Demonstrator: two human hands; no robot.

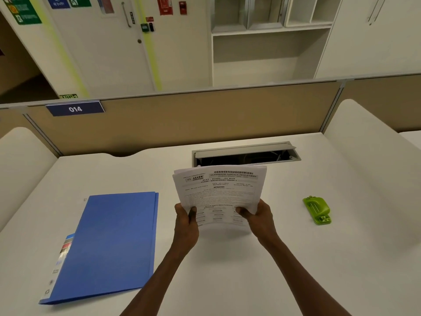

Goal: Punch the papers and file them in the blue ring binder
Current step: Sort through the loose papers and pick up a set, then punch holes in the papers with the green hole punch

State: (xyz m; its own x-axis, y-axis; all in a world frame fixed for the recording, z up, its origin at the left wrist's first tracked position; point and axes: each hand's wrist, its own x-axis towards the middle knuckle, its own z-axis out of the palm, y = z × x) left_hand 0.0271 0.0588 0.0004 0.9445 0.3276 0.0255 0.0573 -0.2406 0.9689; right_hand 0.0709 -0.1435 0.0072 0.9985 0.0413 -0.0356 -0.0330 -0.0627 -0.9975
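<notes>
A stack of printed papers (219, 190) is held upright above the middle of the white desk (227, 270). My left hand (185, 221) grips its lower left corner, thumb on the front page. My right hand (258, 216) grips the lower right corner the same way. The blue ring binder (109, 242) lies closed on the desk to the left of my left arm. A small green hole punch (317, 209) sits on the desk to the right, apart from the papers.
An open cable tray (247, 153) is set into the desk just behind the papers. A tan partition (182, 119) with a "014" label (75, 108) closes the desk's far edge. Rounded white side panels rise at left and right.
</notes>
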